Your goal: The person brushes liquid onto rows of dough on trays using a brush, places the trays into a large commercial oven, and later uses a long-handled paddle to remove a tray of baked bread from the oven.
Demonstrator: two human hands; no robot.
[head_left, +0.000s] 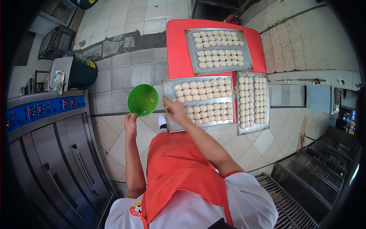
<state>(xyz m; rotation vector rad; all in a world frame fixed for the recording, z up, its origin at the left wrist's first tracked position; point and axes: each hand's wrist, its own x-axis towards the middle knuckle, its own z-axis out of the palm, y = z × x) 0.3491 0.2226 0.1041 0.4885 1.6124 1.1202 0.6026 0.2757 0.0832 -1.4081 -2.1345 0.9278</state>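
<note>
- Green round plastic bowl (pixel 142 100) sat at nine o'clock of the nearest metal baking tray (pixel 170 126), gripped at its lower rim by the left hand (pixel 130 121).
- Right hand (pixel 176 108) was clenched around a small yellowish brush (pixel 166 104), over the pale dough rolls (pixel 206 101) at that tray's left edge.
- Two more filled trays lay at twelve o'clock (pixel 191 57) and three o'clock (pixel 239 128).
- Red table (pixel 176 45) carried the far tray.
</note>
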